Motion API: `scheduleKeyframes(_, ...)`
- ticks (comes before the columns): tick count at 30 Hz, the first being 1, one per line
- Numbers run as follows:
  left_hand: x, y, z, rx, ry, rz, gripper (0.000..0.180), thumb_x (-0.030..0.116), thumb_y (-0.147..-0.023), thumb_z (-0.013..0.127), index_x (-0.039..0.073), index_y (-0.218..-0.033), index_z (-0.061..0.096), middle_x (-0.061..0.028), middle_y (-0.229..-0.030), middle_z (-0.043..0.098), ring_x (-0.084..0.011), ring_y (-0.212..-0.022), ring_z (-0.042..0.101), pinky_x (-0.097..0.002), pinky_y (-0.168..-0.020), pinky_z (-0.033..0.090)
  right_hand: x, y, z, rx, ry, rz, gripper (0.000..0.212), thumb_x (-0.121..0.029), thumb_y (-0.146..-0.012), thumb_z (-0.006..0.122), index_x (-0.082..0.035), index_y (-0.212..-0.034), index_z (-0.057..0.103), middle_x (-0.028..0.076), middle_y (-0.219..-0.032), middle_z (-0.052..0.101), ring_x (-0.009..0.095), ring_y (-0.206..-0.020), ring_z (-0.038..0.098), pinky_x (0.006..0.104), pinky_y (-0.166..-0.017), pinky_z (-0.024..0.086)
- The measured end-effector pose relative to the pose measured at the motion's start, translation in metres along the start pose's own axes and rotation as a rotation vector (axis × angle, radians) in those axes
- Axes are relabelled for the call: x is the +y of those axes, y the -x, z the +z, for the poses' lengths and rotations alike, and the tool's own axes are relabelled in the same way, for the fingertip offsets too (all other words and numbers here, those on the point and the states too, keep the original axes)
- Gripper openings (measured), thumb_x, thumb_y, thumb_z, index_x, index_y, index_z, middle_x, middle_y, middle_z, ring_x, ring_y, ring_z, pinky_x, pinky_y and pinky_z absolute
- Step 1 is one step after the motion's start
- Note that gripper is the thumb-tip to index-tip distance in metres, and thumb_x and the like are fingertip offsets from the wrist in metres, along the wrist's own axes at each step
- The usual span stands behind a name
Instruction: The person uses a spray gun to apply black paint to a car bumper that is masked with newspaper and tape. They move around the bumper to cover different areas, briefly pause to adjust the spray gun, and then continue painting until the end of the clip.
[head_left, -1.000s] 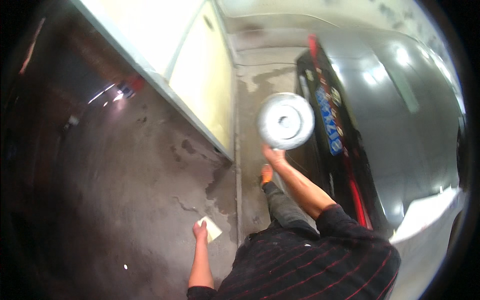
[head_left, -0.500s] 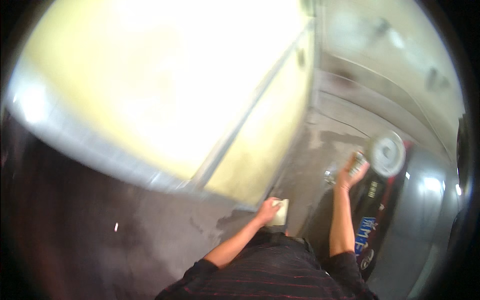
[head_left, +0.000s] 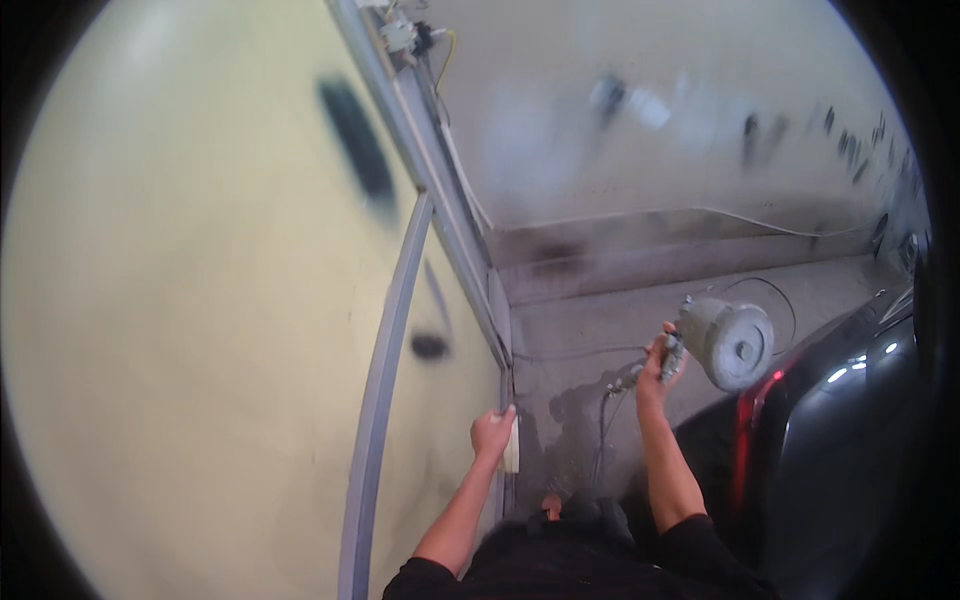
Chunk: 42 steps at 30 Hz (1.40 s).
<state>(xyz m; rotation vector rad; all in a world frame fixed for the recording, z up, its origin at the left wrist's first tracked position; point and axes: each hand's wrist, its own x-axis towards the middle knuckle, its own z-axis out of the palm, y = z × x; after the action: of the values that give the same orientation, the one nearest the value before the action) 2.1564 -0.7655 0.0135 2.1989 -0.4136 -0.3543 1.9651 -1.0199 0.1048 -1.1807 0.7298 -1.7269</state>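
In my right hand (head_left: 657, 372) is a spray gun (head_left: 673, 350), its grip wrapped by my fingers. The gun's big grey round cup (head_left: 708, 330) points its lid up toward me. From the fitting below the grip a dark hose (head_left: 602, 430) runs down toward the floor. My left hand (head_left: 490, 434) is closed on a pale flat card (head_left: 514, 448), which shows only as a narrow strip beside the fingers. That hand is close to the right edge of a cream panel (head_left: 200, 330); whether it touches the panel I cannot tell.
Grey metal strips (head_left: 378, 430) frame the cream panel. A dark car (head_left: 850, 430) with a red lit lamp (head_left: 757, 415) stands close on my right. Beyond lies a grey wall (head_left: 560, 130) with dark smudges. A thin cable (head_left: 570, 357) crosses the concrete floor (head_left: 560, 325).
My view has swung right, so the panel's edge and far wall show more. My left hand with the card has come beside the panel's edge. The spray gun stays in my right hand.
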Motion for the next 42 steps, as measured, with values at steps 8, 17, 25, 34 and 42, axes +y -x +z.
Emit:
scheduleKeyframes(8, 0.238, -0.243, -0.049, 0.25, 0.276, 0.583, 0.031, 0.032, -0.093, 0.073, 0.003, -0.103, 0.068, -0.0156, -0.101, 0.075, -0.0336, -0.097, 0.072, -0.043, -0.086, 0.054, 0.006, 0.022, -0.041, 0.285, 0.104, -0.018, 0.03, -0.01, -0.105, 0.058, 0.0, -0.133, 0.057, 0.002, -0.104, 0.059, 0.008, -0.08, 0.051, 0.0245, -0.071, 0.044)
scheduleKeyframes(17, 0.523, -0.472, -0.107, 0.659, 0.337, 0.527, 0.056, 0.055, -0.09, 0.068, -0.001, -0.094, 0.073, -0.0215, -0.097, 0.076, -0.0414, -0.096, 0.072, -0.0509, -0.084, 0.056, 0.088, -0.038, -0.03, 0.298, 0.272, 0.11, 0.029, -0.009, -0.105, 0.056, -0.002, -0.133, 0.053, 0.003, -0.115, 0.059, 0.008, -0.084, 0.05, 0.0244, -0.073, 0.044)
scheduleKeyframes(25, 0.581, -0.667, -0.114, 0.993, 0.501, 0.87, 0.053, 0.042, -0.086, 0.081, 0.0, -0.117, 0.074, -0.017, -0.112, 0.078, -0.0344, -0.101, 0.075, -0.0439, -0.087, 0.058, 0.164, -0.058, -0.057, 0.457, 0.518, 0.115, 0.029, -0.011, -0.104, 0.055, -0.002, -0.132, 0.056, 0.003, -0.109, 0.061, 0.011, -0.082, 0.054, 0.0278, -0.071, 0.046)
scheduleKeyframes(34, 0.522, -0.803, -0.128, 1.156, -0.308, 1.007, 0.026, 0.035, -0.096, 0.069, 0.01, -0.1, 0.072, -0.011, -0.085, 0.075, -0.0284, -0.073, 0.071, -0.046, -0.065, 0.056, 0.222, -0.101, -0.045, 0.576, 0.806, 0.024, 0.02, -0.006, -0.098, 0.064, -0.005, -0.118, 0.066, 0.011, -0.101, 0.067, 0.023, -0.096, 0.063, 0.0367, -0.085, 0.05)
scheduleKeyframes(42, 0.411, -0.67, -0.02, 0.819, -0.054, 0.946, 0.024, 0.029, -0.095, 0.07, 0.007, -0.104, 0.073, -0.0093, -0.085, 0.073, -0.0237, -0.075, 0.068, -0.0414, -0.068, 0.055, 0.208, -0.134, -0.023, 0.672, 0.912, 0.145, 0.035, -0.003, -0.093, 0.067, -0.005, -0.127, 0.06, 0.014, -0.118, 0.067, 0.03, -0.109, 0.064, 0.0387, -0.096, 0.05)
